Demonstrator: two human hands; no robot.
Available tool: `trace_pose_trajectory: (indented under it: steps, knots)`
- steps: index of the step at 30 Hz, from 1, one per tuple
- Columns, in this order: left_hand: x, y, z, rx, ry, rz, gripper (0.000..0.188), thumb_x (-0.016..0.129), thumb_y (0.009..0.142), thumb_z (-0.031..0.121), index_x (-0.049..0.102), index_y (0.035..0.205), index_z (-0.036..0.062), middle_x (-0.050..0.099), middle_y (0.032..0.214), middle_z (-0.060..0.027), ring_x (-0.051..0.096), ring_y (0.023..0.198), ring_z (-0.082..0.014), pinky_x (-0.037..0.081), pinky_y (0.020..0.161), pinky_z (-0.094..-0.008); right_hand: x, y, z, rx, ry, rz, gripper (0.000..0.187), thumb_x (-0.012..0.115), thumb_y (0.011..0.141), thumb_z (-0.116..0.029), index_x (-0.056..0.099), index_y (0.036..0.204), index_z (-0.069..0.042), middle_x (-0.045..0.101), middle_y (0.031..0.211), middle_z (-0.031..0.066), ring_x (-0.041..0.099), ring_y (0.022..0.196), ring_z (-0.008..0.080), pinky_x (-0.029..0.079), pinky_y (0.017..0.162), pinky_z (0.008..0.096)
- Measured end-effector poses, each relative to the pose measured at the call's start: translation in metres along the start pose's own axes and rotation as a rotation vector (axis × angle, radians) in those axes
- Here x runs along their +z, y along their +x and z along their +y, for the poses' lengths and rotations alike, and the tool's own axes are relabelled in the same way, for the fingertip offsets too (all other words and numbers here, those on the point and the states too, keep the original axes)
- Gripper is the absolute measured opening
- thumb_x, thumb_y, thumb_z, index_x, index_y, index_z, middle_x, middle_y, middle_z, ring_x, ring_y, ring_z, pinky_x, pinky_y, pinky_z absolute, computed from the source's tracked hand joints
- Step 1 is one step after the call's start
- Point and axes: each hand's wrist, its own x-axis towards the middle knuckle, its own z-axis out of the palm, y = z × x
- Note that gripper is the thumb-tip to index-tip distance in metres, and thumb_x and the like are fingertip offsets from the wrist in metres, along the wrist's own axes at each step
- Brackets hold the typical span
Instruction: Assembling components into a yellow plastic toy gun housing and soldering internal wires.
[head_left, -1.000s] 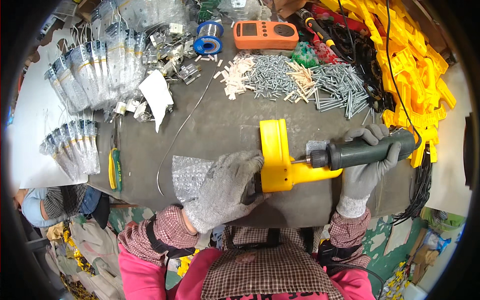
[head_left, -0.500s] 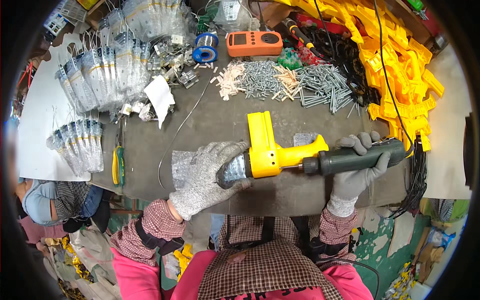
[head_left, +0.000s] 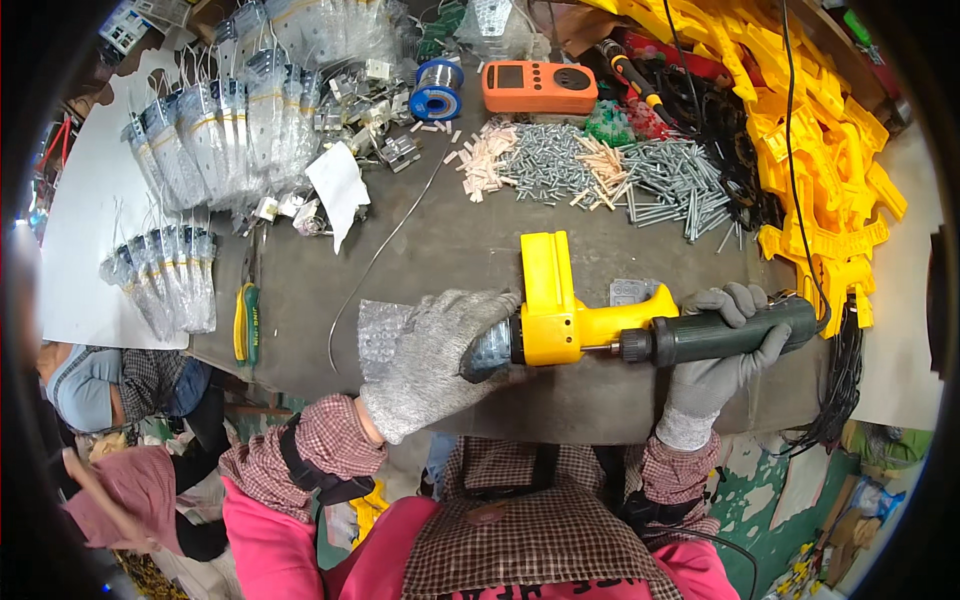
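My left hand [head_left: 432,360], in a grey knitted glove, is closed round the dark end of a yellow plastic tool housing [head_left: 549,300]. Clear film wraps that end, and a yellow handle points to the right. My right hand [head_left: 722,345], gloved in grey, grips a dark green electric screwdriver [head_left: 705,336] lying almost level. Its thin bit reaches the housing's right side below the handle; whether it sits in a screw is hidden. Bubble wrap [head_left: 380,335] lies beside my left hand. Behind the handle rests a small grey plate [head_left: 630,291].
Screws [head_left: 680,180], pale pegs [head_left: 487,160], an orange multimeter [head_left: 540,88] and a solder spool [head_left: 437,88] lie at the back. Yellow housings [head_left: 820,180] are heaped right. Bagged parts [head_left: 165,265] and pliers [head_left: 247,323] lie left. A cord [head_left: 795,150] hangs over the screwdriver. A co-worker [head_left: 130,390] is at lower left.
The whole view has shifted slightly, so bench things appear farther right. Both hands keep their holds, and the screwdriver still meets the housing's side. The co-worker's arm and body show more at lower left.
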Motion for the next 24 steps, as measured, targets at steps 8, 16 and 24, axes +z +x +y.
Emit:
trace_pose_trajectory:
  steps: [8, 16, 24]
  knots:
    - [0.003, -0.004, -0.005, -0.031, 0.007, -0.025, 0.075, 0.088, 0.068, 0.040, 0.060, 0.128, 0.0055, 0.064, 0.122, -0.0173, 0.060, 0.109, -0.0381, 0.046, 0.096, -0.0474, -0.005, 0.000, 0.005, 0.016, 0.010, -0.011, 0.032, 0.072, 0.092, -0.029, 0.045, 0.103, -0.015, 0.040, 0.089, -0.0037, 0.045, 0.080, 0.0101, 0.035, 0.097, 0.0366]
    - [-0.004, 0.014, 0.009, -0.063, 0.042, -0.138, 0.080, 0.087, 0.066, 0.029, 0.052, 0.133, 0.0040, 0.060, 0.121, -0.0179, 0.056, 0.113, -0.0399, 0.042, 0.099, -0.0497, 0.011, 0.005, 0.010, -0.233, -0.248, 0.178, 0.044, 0.072, 0.091, -0.040, 0.053, 0.119, -0.013, 0.053, 0.096, -0.0020, 0.051, 0.073, 0.0111, 0.045, 0.085, 0.0323]
    - [-0.079, 0.024, 0.013, 0.000, -0.693, 0.035, 0.042, 0.059, 0.092, 0.012, 0.056, 0.130, -0.0045, 0.069, 0.111, -0.0137, 0.068, 0.097, -0.0210, 0.055, 0.084, -0.0339, 0.034, 0.019, -0.120, -0.072, -2.220, -0.273, 0.063, 0.064, 0.088, -0.019, 0.037, 0.145, -0.014, 0.053, 0.130, 0.0160, 0.066, 0.095, 0.0293, 0.056, 0.079, 0.0430]
